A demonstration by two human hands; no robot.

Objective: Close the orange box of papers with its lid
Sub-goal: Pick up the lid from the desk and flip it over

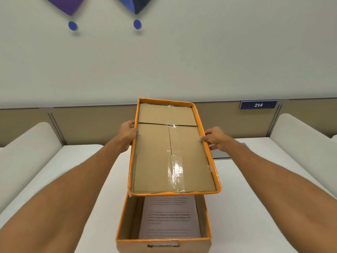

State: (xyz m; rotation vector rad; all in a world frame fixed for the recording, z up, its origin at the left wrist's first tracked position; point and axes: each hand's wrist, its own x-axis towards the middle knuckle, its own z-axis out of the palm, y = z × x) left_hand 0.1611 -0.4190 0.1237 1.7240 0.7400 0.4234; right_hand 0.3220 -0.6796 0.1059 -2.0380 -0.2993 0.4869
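Orange lid raised, tilted, underside showing; orange box open, papers inside.

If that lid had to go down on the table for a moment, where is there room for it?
Bare white table lies left of the orange box, under the left forearm, and more lies to its right, short of the grey object. The middle is taken: box below, lid above, left hand and right hand on its sides.

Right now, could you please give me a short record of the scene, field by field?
lid: orange lid, held above the box, brown inside facing the camera
left hand: left hand with a grip on the lid's left rim
right hand: right hand with a grip on the lid's right rim
box: orange box open on the white table
contents: printed papers
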